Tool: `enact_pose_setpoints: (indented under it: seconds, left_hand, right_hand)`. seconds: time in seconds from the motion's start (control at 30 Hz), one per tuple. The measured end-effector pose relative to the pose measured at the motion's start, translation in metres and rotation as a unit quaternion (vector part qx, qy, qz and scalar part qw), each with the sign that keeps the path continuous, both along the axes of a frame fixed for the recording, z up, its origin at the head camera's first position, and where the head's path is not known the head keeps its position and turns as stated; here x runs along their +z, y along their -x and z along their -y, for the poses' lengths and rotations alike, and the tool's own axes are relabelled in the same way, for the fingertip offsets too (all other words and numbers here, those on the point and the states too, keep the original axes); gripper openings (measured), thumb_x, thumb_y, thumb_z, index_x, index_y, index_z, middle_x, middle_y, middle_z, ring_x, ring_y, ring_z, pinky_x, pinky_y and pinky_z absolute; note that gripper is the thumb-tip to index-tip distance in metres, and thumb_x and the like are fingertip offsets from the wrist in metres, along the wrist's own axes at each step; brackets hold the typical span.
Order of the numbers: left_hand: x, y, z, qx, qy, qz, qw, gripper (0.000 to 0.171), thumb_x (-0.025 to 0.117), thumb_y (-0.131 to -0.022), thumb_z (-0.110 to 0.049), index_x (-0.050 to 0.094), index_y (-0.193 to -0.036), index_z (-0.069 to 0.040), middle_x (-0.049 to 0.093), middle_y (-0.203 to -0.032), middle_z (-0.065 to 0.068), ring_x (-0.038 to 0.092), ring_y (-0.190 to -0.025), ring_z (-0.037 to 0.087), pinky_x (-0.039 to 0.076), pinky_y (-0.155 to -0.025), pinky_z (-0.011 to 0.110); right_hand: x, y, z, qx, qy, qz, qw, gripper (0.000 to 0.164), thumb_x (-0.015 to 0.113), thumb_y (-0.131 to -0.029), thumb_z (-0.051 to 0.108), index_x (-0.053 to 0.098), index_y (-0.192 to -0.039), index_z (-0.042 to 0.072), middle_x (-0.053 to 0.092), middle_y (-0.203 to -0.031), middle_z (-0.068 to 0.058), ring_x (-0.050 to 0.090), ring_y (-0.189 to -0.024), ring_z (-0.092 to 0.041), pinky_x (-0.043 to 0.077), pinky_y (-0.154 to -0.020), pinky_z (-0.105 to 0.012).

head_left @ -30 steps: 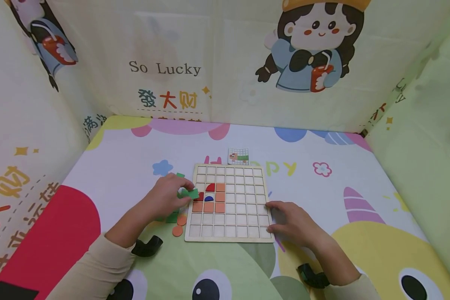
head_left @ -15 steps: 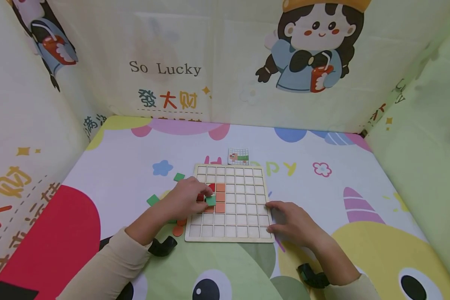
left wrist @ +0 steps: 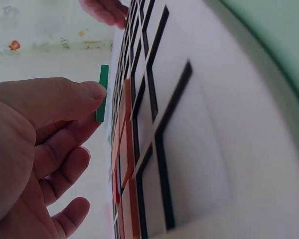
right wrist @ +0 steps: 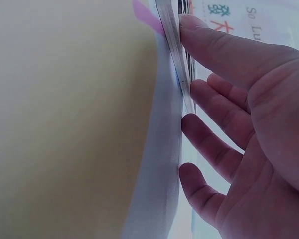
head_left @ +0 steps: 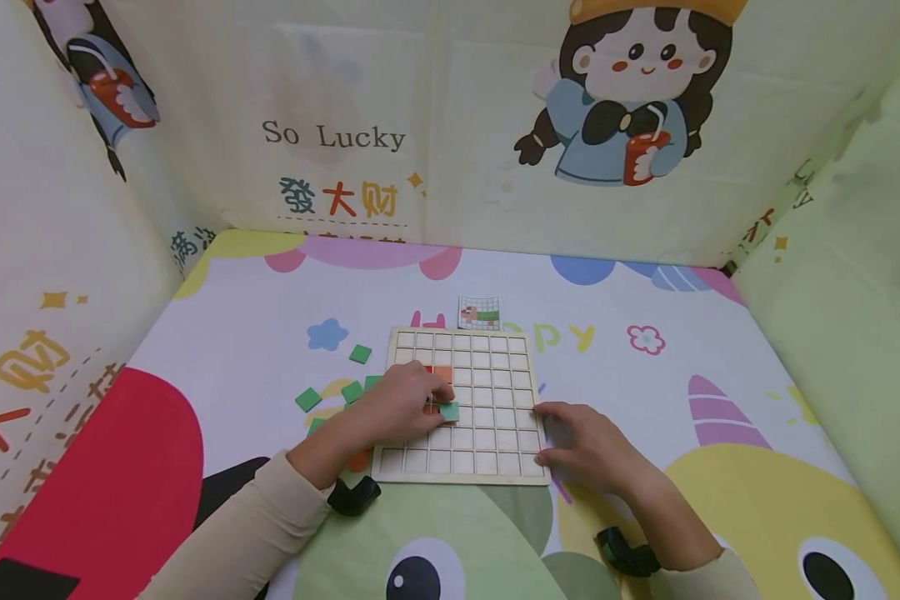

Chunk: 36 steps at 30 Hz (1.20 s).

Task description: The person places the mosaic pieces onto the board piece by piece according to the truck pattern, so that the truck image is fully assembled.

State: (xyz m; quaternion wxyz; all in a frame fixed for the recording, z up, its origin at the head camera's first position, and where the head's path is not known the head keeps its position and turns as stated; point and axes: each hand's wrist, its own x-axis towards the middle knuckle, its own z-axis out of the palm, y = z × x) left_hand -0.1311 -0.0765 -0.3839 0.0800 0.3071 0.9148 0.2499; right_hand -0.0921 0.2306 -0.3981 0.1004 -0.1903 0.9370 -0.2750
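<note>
Closest are two pale sleeves (head_left: 247, 533), both cut off at the bottom. The left hand (head_left: 397, 408) pinches a green tile (head_left: 450, 412) between thumb and finger, over the left half of the grid board (head_left: 483, 437). The head view shows the tile's flat face. The left wrist view shows just its thin side, with a little gap between it and the board. A red bit (left wrist: 116, 186) there is too thin to tell its shape.

The right hand (head_left: 588, 446) isn't squeezing; its thumb and a finger touch the board's right edge, set wide apart. Its other fingers, loose and a bit bent, show better in the right wrist view.

Orange squares (head_left: 442, 374) sit on the board, partly hidden by the left hand. More green tiles (head_left: 308, 400) lie to the left. Just behind the board is a small card (head_left: 479, 313), its picture too tiny to read well.
</note>
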Motion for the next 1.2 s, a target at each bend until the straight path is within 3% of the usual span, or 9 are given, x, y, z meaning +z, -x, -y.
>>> enact_pose_setpoints:
  seconds: [0.27,0.57,1.2]
  left_hand:
    - [-0.001,0.0,-0.01,-0.004,0.002,0.002,1.0,0.017,0.077,-0.086,-0.015,0.075,-0.104,-0.014,0.065,-0.087,-0.008,0.052,-0.09,0.016,0.042,-0.09,0.042]
    - [-0.007,0.002,-0.014,-0.014,0.004,-0.009,0.9999,0.017,0.076,-0.086,-0.013,0.075,-0.103,-0.014,0.054,-0.075,-0.011,0.05,-0.083,0.015,0.041,-0.079,0.037]
    - [-0.005,0.001,-0.021,0.003,0.025,0.009,0.9996,0.022,0.075,-0.086,-0.014,0.075,-0.108,-0.014,0.061,-0.087,-0.008,0.053,-0.094,0.018,0.043,-0.087,0.044]
  right_hand:
    - [0.0,0.0,0.0,-0.001,0.005,0.003,1.0,0.057,0.084,-0.08,0.022,0.063,-0.13,0.007,0.063,-0.128,-0.011,0.055,-0.12,-0.038,0.04,-0.101,-0.057]
    - [0.0,0.0,0.0,-0.003,0.003,0.005,1.0,0.057,0.084,-0.08,0.023,0.063,-0.13,0.007,0.063,-0.128,-0.012,0.055,-0.12,-0.038,0.04,-0.101,-0.057]
    - [0.0,-0.001,0.001,-0.007,-0.005,0.0,1.0,0.058,0.085,-0.078,0.021,0.063,-0.13,0.005,0.064,-0.126,-0.013,0.056,-0.117,-0.038,0.041,-0.099,-0.056]
